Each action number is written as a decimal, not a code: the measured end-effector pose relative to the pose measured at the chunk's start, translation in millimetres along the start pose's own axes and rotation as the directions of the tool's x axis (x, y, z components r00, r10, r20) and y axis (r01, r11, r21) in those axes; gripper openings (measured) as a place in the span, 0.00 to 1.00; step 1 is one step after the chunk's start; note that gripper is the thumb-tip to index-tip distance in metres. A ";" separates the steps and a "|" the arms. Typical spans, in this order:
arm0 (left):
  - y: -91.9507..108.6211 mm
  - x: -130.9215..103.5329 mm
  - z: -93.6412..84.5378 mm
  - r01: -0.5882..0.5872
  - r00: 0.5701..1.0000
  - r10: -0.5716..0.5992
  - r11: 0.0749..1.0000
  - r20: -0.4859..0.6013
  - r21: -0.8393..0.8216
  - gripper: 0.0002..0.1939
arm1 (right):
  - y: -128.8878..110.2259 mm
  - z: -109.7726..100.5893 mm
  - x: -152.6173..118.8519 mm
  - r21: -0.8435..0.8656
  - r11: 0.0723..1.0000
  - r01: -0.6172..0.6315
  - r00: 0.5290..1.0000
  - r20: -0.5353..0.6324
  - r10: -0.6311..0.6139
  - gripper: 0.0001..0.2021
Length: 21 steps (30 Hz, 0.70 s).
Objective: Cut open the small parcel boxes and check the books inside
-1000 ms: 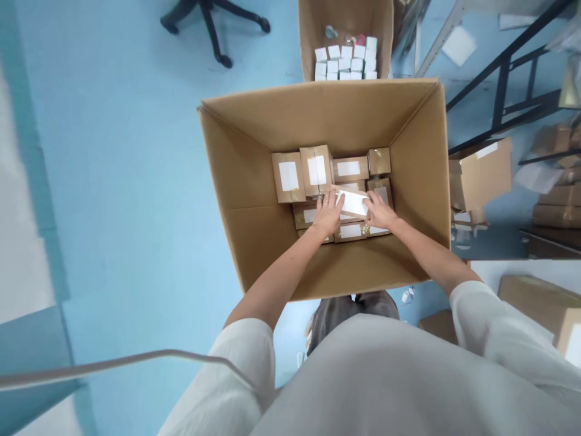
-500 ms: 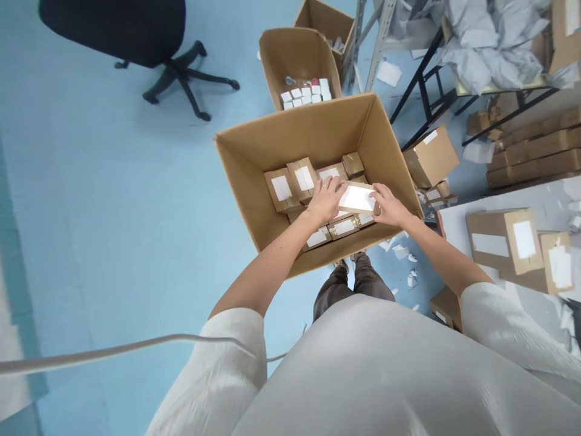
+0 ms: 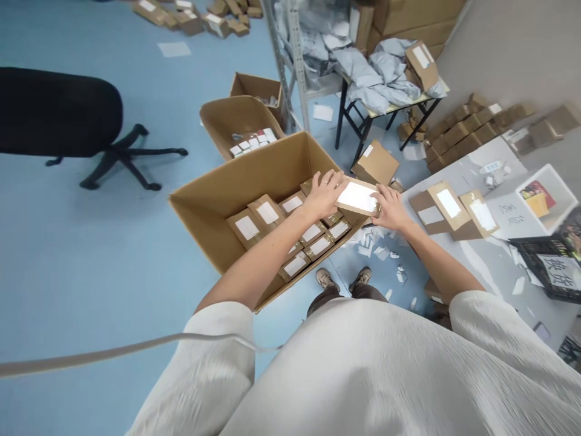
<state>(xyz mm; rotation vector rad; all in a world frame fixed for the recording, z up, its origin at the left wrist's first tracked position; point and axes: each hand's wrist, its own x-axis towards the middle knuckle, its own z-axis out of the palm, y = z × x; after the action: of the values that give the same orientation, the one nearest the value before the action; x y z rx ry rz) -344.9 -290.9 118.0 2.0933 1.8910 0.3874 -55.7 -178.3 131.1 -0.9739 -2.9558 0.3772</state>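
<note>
Between my two hands is a small cardboard box (image 3: 357,197) with a white label facing up. My left hand (image 3: 324,195) grips its left end, and my right hand (image 3: 388,206) closes on its right end. The held box is over the right edge of a large open carton (image 3: 240,174). Inside that carton lie several small labelled boxes (image 3: 267,212), packed side by side; my left forearm hides some of them.
A white table (image 3: 458,254) on the right bears two labelled boxes (image 3: 440,209) and a white bin (image 3: 529,209). Behind the carton stand another open carton (image 3: 227,118) and a metal shelf (image 3: 297,66). A black chair (image 3: 59,112) is at left. Paper scraps (image 3: 381,253) litter the floor.
My hands have lifted the labelled box out to the large carton's right rim. The view has turned rightward, showing more of the white table and its bin.
</note>
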 end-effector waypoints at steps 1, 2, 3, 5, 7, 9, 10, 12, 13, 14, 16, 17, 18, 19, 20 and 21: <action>9.8 10.9 -0.9 -0.026 1.000 0.026 1.000 0.007 -0.002 0.58 | 7.0 -6.2 -11.0 -0.013 0.999 -0.029 0.999 -0.017 0.029 0.42; 20.4 21.8 -1.1 -0.055 0.998 0.055 0.998 0.012 -0.007 0.58 | 14.5 -11.7 -22.5 -0.022 0.998 -0.059 0.998 -0.034 0.058 0.41; 31.6 32.8 -0.3 -0.085 0.996 0.085 0.996 0.017 -0.013 0.57 | 22.9 -16.3 -34.4 -0.026 0.996 -0.088 0.995 -0.050 0.087 0.41; 55.9 53.8 4.3 -0.145 0.989 0.145 0.989 0.022 -0.028 0.54 | 42.1 -22.6 -59.1 -0.020 0.989 -0.146 0.987 -0.077 0.144 0.41; 82.1 72.5 13.8 -0.200 0.979 0.201 0.979 0.024 -0.047 0.49 | 64.5 -24.7 -84.0 -0.004 0.979 -0.205 0.974 -0.097 0.204 0.41; 109.9 88.0 28.0 -0.243 0.969 0.245 0.968 0.027 -0.065 0.44 | 88.2 -22.8 -107.8 0.014 0.964 -0.265 0.958 -0.112 0.265 0.42; 124.1 94.4 36.5 -0.257 0.965 0.260 0.964 0.033 -0.074 0.41 | 99.6 -20.6 -118.7 0.022 0.956 -0.293 0.949 -0.117 0.294 0.42; 152.3 104.9 55.8 -0.265 0.961 0.270 0.960 0.057 -0.088 0.38 | 120.2 -14.6 -137.8 0.038 0.938 -0.345 0.929 -0.124 0.347 0.41; 166.0 109.2 66.1 -0.259 0.961 0.266 0.961 0.078 -0.092 0.37 | 128.9 -10.9 -145.5 0.045 0.928 -0.369 0.920 -0.127 0.372 0.40; 179.0 113.1 76.7 -0.251 0.960 0.260 0.964 0.100 -0.089 0.36 | 136.5 -6.7 -151.9 0.053 0.919 -0.390 0.910 -0.129 0.394 0.40; 202.1 120.5 97.8 -0.239 0.955 0.248 0.968 0.163 -0.073 0.34 | 148.4 3.1 -160.5 0.067 0.904 -0.421 0.894 -0.136 0.426 0.39; 211.8 124.0 108.0 -0.232 0.952 0.241 0.970 0.191 -0.068 0.33 | 152.7 8.8 -162.9 0.074 0.900 -0.430 0.888 -0.144 0.437 0.38; 220.2 127.4 117.7 -0.228 0.946 0.236 0.972 0.220 -0.062 0.33 | 156.1 15.0 -164.2 0.076 0.897 -0.436 0.885 -0.143 0.443 0.37; 227.2 130.8 126.9 -0.220 0.945 0.225 0.974 0.238 -0.050 0.34 | 158.8 21.6 -164.9 0.072 0.895 -0.440 0.884 -0.139 0.446 0.37; 232.6 133.9 135.3 -0.206 0.944 0.209 0.978 0.254 -0.036 0.35 | 160.7 28.4 -165.1 0.067 0.895 -0.440 0.885 -0.133 0.446 0.37; 236.7 136.8 143.1 -0.192 0.944 0.191 0.981 0.270 -0.023 0.35 | 162.3 35.0 -165.2 0.065 0.892 -0.447 0.882 -0.132 0.452 0.37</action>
<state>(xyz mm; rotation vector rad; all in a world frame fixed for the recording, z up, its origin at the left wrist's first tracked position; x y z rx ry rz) -58.7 -182.2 79.0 2.2103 1.5412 0.1278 169.7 -156.8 71.3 -1.6111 -2.5626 0.3369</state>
